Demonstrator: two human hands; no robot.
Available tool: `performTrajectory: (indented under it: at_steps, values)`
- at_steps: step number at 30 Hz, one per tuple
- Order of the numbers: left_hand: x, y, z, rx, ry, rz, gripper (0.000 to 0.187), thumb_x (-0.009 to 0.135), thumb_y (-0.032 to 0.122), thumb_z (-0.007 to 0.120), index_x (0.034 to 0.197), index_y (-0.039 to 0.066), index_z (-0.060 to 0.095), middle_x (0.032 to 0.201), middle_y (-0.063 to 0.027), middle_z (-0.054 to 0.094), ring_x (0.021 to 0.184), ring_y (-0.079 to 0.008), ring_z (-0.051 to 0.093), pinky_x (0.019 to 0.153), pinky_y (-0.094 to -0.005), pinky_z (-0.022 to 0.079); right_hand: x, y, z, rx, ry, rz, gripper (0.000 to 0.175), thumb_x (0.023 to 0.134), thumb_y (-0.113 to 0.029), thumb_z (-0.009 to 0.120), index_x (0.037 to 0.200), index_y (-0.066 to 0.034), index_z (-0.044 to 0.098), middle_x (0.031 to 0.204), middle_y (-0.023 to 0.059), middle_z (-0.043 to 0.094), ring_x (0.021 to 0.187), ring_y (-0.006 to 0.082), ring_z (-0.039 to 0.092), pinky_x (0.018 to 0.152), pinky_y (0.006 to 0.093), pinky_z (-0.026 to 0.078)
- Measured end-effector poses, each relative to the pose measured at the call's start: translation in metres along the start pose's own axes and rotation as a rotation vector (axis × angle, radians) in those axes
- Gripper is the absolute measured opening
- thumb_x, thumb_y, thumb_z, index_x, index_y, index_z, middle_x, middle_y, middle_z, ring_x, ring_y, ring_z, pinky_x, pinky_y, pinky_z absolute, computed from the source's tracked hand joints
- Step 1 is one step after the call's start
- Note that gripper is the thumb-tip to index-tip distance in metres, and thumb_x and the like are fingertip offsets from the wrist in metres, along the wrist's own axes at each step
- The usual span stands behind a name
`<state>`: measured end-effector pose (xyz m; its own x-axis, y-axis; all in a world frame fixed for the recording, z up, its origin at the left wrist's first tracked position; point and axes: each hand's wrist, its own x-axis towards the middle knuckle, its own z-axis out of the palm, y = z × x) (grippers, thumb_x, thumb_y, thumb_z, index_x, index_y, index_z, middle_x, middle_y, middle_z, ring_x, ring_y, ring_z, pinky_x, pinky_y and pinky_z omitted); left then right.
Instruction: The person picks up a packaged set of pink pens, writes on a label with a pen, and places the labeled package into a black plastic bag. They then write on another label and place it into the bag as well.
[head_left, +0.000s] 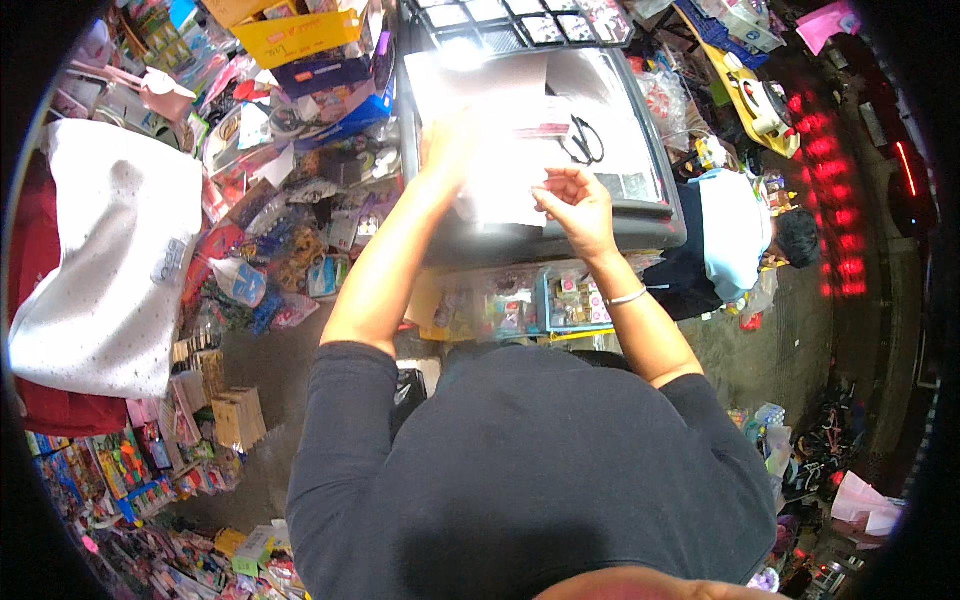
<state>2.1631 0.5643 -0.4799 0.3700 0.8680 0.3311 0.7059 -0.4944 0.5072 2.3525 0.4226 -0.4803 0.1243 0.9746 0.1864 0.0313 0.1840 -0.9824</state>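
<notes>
Strong glare washes out much of the white paper sheet (502, 191) on the dark-framed counter top (450, 244). My left hand (448, 146) lies at the sheet's left side; its fingers are lost in the glare. At the sheet's right edge is my right hand (574, 195), with fingers curled and the thumb near them; whether anything thin is between them cannot be told. Black-handled scissors (586, 141) lie just above my right hand. Beside them is a small card or booklet (551, 130) with a dark red band. A compartmented black rack (517, 30) stands at the counter's far side.
Yellow and blue cardboard boxes (300, 37) with packaged goods crowd the left. A blue basket (577, 300) of small boxes sits below the counter's near edge. A person in a light blue shirt (726, 232) is at the right. White star-patterned cloth (112, 255) hangs far left.
</notes>
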Motion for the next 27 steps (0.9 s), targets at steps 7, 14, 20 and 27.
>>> performTrajectory:
  at_steps: [7,14,20,27]
  values:
    - [0.066,-0.002,0.073,0.223,-0.062,0.125,0.036,0.090,0.026,0.051,0.118,0.005,0.059,0.125,-0.0156,0.055,0.115,-0.0290,0.052,0.096,-0.0462,0.039,-0.018,-0.021,-0.022,-0.020,0.105,0.038,0.033,0.083,-0.004,0.070,0.114,-0.0040,0.057,0.094,0.0036,0.065,0.077,0.0087,0.062,0.064,0.0197,0.048]
    - [0.086,0.022,0.062,0.401,-0.335,0.104,0.028,0.092,0.022,0.047,0.116,0.014,0.058,0.110,-0.0110,0.057,0.111,-0.0280,0.053,0.092,-0.0473,0.038,-0.036,-0.034,-0.052,0.046,0.186,0.069,0.032,0.082,-0.002,0.070,0.112,-0.0030,0.058,0.096,0.0045,0.064,0.083,0.0091,0.062,0.074,0.0229,0.051]
    - [0.073,0.022,0.064,0.376,-0.207,0.281,0.026,0.080,0.012,0.057,0.105,0.015,0.059,0.105,-0.0071,0.057,0.106,-0.0254,0.054,0.087,-0.0446,0.038,-0.017,-0.026,-0.086,-0.018,0.211,-0.004,0.043,0.082,-0.002,0.071,0.121,-0.0017,0.052,0.111,0.0085,0.060,0.090,0.0117,0.060,0.078,0.0247,0.050]
    - [0.036,0.083,0.029,0.230,0.041,0.678,0.029,0.070,0.005,0.061,0.096,0.015,0.060,0.098,-0.0019,0.058,0.100,-0.0210,0.056,0.087,-0.0387,0.039,0.026,-0.025,-0.120,-0.159,0.234,-0.049,0.076,0.076,-0.014,0.079,0.138,-0.0021,0.036,0.134,0.0165,0.045,0.117,0.0239,0.051,0.097,0.0376,0.044]
